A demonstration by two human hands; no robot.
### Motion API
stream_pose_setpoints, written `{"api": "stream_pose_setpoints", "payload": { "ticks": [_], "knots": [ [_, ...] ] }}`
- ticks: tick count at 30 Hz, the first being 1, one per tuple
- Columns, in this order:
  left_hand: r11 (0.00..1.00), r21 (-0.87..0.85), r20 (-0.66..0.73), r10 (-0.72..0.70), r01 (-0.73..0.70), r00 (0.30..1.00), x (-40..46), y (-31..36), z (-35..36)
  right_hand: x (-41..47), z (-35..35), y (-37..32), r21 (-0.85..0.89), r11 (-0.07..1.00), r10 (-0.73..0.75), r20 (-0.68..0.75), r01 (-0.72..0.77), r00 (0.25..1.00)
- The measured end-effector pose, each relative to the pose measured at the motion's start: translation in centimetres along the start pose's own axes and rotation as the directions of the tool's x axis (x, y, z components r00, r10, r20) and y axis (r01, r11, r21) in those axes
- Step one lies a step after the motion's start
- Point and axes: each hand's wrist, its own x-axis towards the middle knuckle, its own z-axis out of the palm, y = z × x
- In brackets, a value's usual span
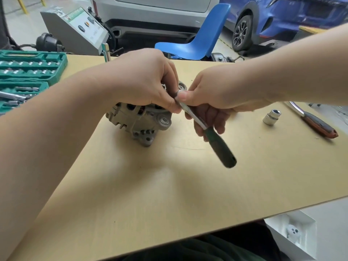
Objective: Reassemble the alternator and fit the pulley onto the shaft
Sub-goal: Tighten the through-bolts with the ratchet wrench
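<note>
A ribbed grey cast-metal alternator (140,119) is stood mid-way on the smooth tan counter (169,185). Its top is gripped by the curled left hand (143,81); a green-handled chrome ratchet (205,129) is pinched by the right hand (212,97).

The alternator (140,120) sits on the tan tabletop, a grey cast-metal housing with mounting lugs and a round bearing eye facing the camera. Over its top angles a ratchet (209,130) — chrome shank, dark green handle pointing down and right, blurred.
</note>
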Motion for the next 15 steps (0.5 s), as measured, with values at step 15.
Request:
{"api": "stream_pose_setpoints", "payload": {
  "ticks": [15],
  "knots": [
    [1.000,0.007,-0.027,-0.014,0.014,1.000,0.2,0.1,0.3,-0.9,0.4,-0.9,-0.032,0.999,0.008,-0.060,-0.010,0.998]
  ]
}}
